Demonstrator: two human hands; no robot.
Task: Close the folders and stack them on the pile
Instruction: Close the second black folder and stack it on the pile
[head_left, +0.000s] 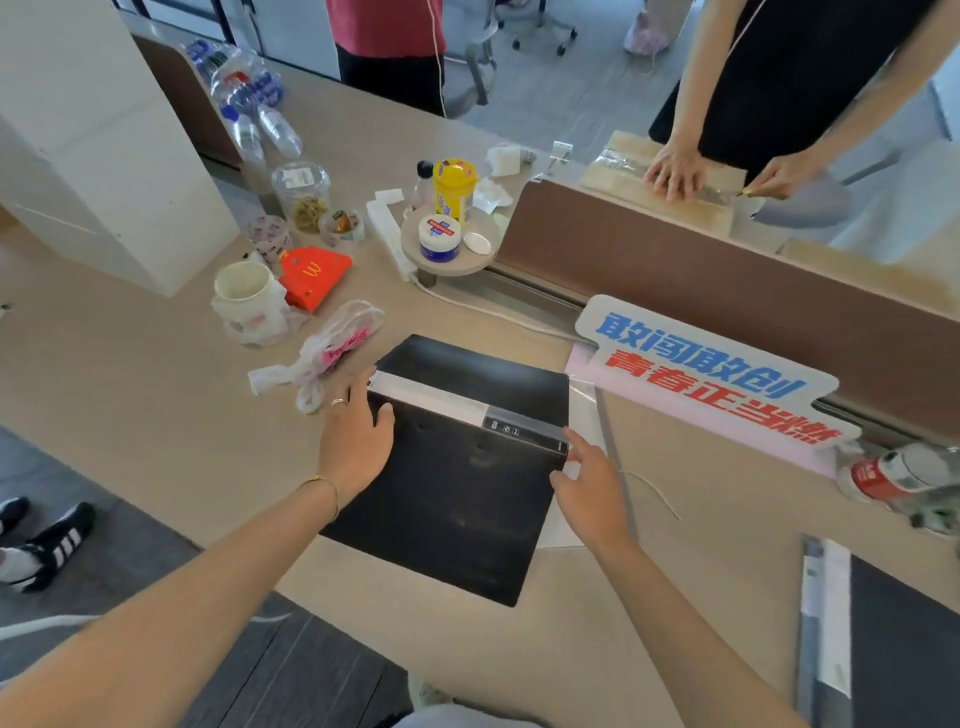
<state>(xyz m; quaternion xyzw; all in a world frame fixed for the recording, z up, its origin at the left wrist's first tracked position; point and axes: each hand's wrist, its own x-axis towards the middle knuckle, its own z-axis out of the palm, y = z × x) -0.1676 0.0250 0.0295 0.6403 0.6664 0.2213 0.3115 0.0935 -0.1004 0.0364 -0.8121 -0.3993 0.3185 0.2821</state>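
A black folder (457, 499) lies in the middle of the desk with its grey-and-white spine raised and running from left to right. One cover slopes toward me and the other lies flat behind the spine. My left hand (353, 441) grips the left end of the spine, thumb on the near cover. At the right edge, my right hand (592, 483) holds the folder just below the spine's end. A clear plastic sheet (584, 405) sticks out from under the folder's right side. A second black folder (893, 649) with a pale spine lies at the lower right.
A printed sign (711, 369) leans on the brown desk divider (727, 275) behind the folder. Cups, a red carton (311, 275), a plastic bag (332, 348), jars and bottles crowd the far left. A crushed bottle (904, 475) lies at right. Another person's hands (675, 171) work beyond the divider.
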